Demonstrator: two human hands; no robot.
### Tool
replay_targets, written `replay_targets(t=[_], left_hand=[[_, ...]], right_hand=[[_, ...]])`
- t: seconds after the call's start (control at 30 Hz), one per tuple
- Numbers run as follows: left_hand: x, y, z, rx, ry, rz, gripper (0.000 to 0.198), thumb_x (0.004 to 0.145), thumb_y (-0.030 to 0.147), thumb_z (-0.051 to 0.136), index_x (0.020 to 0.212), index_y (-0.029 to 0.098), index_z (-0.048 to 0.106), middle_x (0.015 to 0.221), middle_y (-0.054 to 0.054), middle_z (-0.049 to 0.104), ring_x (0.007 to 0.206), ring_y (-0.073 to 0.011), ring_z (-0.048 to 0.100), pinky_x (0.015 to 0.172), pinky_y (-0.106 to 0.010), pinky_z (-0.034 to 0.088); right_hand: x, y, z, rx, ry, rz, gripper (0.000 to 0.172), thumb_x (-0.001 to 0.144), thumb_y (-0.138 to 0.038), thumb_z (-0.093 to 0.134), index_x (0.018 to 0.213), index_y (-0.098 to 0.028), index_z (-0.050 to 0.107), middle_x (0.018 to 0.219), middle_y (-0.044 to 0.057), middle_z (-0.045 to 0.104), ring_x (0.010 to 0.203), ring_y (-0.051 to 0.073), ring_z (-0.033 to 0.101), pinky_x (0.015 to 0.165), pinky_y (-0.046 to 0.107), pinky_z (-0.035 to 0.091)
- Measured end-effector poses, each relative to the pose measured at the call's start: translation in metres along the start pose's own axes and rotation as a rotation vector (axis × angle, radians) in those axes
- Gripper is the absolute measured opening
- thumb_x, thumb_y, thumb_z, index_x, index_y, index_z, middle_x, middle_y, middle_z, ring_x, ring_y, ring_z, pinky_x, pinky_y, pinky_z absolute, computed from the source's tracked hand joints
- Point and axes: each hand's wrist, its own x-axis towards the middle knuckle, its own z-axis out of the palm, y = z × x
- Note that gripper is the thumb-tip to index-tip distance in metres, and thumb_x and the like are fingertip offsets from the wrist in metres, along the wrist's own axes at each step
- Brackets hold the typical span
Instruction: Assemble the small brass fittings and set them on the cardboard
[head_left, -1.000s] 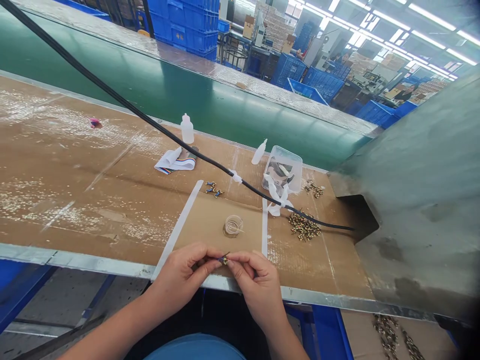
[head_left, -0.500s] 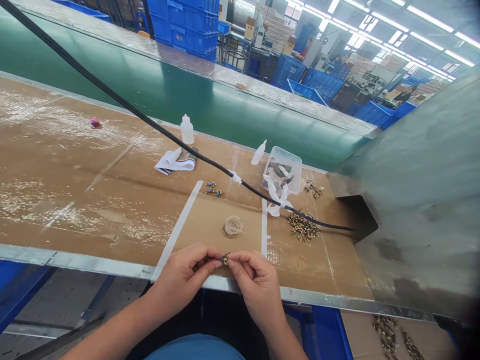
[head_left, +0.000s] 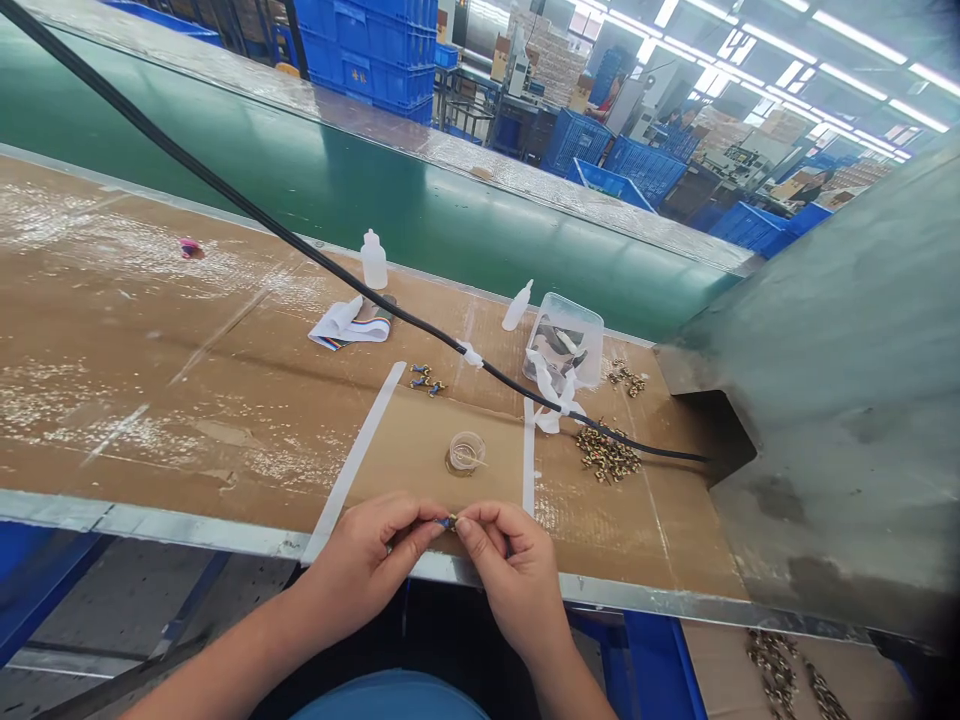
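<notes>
Right now — the left hand (head_left: pixel 360 565) and right hand (head_left: pixel 517 575) are both closed in tight fingertip pinches on a tiny blue-and-brass metal connector (head_left: pixel 450 522) — just over the brown cardboard-covered bench (head_left: pixel 150 330).

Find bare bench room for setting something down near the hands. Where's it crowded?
Widest bare cardboard: left of the white tape strip, below the black cable. Smaller patch: around the small clear dish, between the tape strips, just ahead of the left hand and right hand pinching a fitting. Crowded: right of the second strip, with the clear plastic box and loose brass fittings.
</notes>
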Motion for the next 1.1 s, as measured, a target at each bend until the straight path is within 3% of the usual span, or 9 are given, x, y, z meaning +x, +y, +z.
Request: replay_targets(t=[0.3, 1.1], left_hand=[[0.0006, 0.0041, 0.0005, 0.011, -0.011, 0.04, 0.02, 0.092, 0.024, 0.043, 0.092, 0.019, 0.062, 0.078, -0.003, 0.064, 0.072, -0.0154, 0.059, 0.066, -0.024, 0.046], [0.0016, 0.0055, 0.0023, 0.036, -0.057, -0.027, 0.019, 0.09, 0.024, 0.043, 0.081, 0.017, 0.058, 0.069, 0.0, 0.056, 0.065, -0.0127, 0.052, 0.06, -0.023, 0.038]], right_hand=[[0.0042, -0.0017, -0.003, 0.059, -0.02, 0.026, 0.018, 0.083, -0.032, 0.061, 0.075, -0.017, 0.069, 0.056, -0.005, 0.032, 0.055, 0.011, 0.035, 0.054, 0.024, 0.029], [0.0099, -0.0004, -0.0053, 0.097, -0.079, 0.09, 0.016, 0.079, -0.03, 0.064, 0.072, -0.016, 0.07, 0.054, -0.006, 0.032, 0.055, 0.011, 0.035, 0.055, 0.024, 0.029]])
